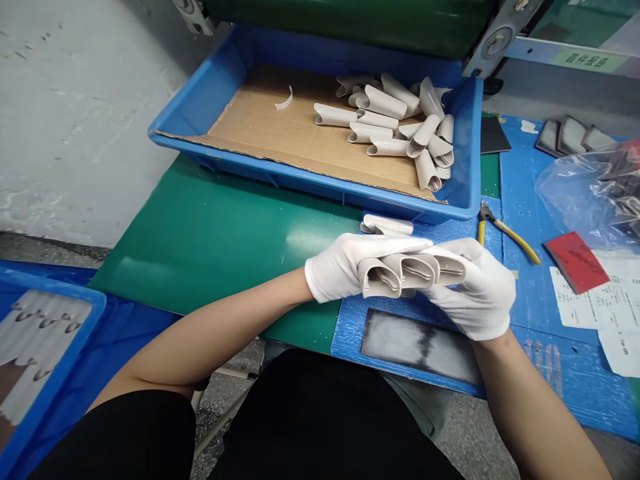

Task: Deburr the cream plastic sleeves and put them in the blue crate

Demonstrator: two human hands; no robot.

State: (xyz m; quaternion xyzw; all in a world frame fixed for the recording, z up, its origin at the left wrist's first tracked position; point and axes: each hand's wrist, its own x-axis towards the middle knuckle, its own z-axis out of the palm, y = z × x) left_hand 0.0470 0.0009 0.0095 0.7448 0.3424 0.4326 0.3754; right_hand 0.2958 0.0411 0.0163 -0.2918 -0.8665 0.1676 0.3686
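In white gloves, my two hands hold a row of three light-grey curved plastic parts (383, 280), side by side with their hollow ends facing me. My left hand (340, 267) closes on the left end of the row. On the right end, the fingers and thumb of my right hand (475, 293) are wrapped round the parts. Just behind my left hand, more of these grey plastic parts (387, 225) lie on the blue work surface. A dark sanding pad (420, 347) with a worn whitish face lies below my hands.
A blue bin (310, 177) lined with cardboard holds a heap of similar parts beneath a green roller. Yellow-handled cutters (510, 233), a red abrasive piece (577, 262), papers (580, 300) and a plastic bag (585, 180) lie right. Another blue bin (95, 320) with stacked parts stands lower left.
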